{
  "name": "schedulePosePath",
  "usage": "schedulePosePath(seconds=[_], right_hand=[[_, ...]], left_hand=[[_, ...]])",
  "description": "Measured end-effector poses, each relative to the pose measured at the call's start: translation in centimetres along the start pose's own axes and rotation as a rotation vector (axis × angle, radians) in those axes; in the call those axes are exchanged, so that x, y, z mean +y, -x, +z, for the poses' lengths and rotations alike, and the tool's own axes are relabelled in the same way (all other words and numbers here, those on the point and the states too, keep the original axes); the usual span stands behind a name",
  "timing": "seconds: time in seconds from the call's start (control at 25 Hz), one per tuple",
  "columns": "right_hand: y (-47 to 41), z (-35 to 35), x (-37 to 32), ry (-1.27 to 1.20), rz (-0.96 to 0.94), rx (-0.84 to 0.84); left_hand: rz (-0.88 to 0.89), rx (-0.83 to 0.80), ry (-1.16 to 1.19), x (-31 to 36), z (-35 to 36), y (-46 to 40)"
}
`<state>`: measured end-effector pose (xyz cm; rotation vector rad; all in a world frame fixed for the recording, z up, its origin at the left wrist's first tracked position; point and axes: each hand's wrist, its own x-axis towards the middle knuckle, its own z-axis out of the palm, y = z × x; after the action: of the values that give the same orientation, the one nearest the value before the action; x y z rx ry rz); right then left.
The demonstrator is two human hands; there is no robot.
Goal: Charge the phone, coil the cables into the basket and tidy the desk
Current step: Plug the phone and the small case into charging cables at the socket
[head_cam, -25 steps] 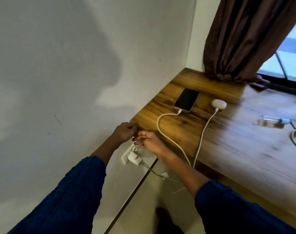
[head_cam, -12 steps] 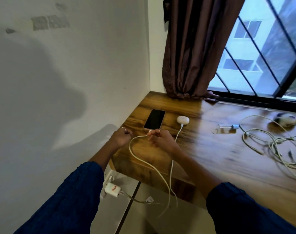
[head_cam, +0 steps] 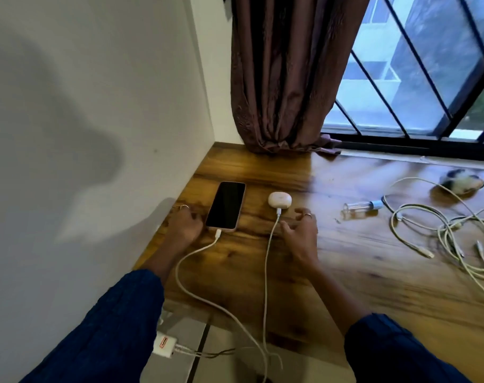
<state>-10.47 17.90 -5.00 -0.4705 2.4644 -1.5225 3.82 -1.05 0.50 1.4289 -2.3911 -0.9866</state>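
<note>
A dark-screened phone (head_cam: 227,205) in a pink case lies on the wooden desk (head_cam: 345,272), with a white cable (head_cam: 191,275) plugged into its near end. My left hand (head_cam: 184,225) rests just left of the phone, fingers loosely curled, holding nothing. A white earbud case (head_cam: 279,199) sits to the phone's right, with its own white cable (head_cam: 267,272) plugged in. My right hand (head_cam: 301,232) hovers open beside that cable, fingers spread. Both cables drop over the desk's front edge toward a white charger (head_cam: 165,346) low on the wall.
A tangle of white cables (head_cam: 450,233) lies at the desk's right. A small clear tube with a blue cap (head_cam: 362,207) lies beside it, and a round dark object (head_cam: 461,182) farther back. A brown curtain (head_cam: 285,78) hangs at the back corner by the barred window.
My hands rose from the wall charger below the desk to the desktop. They now rest beside the phone and earbud case, and my view has lifted toward the window.
</note>
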Motion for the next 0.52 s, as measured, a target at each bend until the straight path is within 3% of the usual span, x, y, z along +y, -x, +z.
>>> schedulePosePath(seconds=[0.24, 0.36, 0.52], right_hand=[[-5.1, 2.2, -0.4, 0.197, -0.054, -0.097], [-6.6, 3.4, -0.3, 0.294, -0.086, -0.033], [-6.4, 3.6, -0.2, 0.154, -0.174, -0.002]], left_hand=[[0.001, 0.108, 0.000, -0.8, 1.7, -3.9], [0.006, 0.201, 0.063, -0.8, 2.0, -3.6], [-0.118, 0.207, 0.091, -1.5, 2.7, -4.1]])
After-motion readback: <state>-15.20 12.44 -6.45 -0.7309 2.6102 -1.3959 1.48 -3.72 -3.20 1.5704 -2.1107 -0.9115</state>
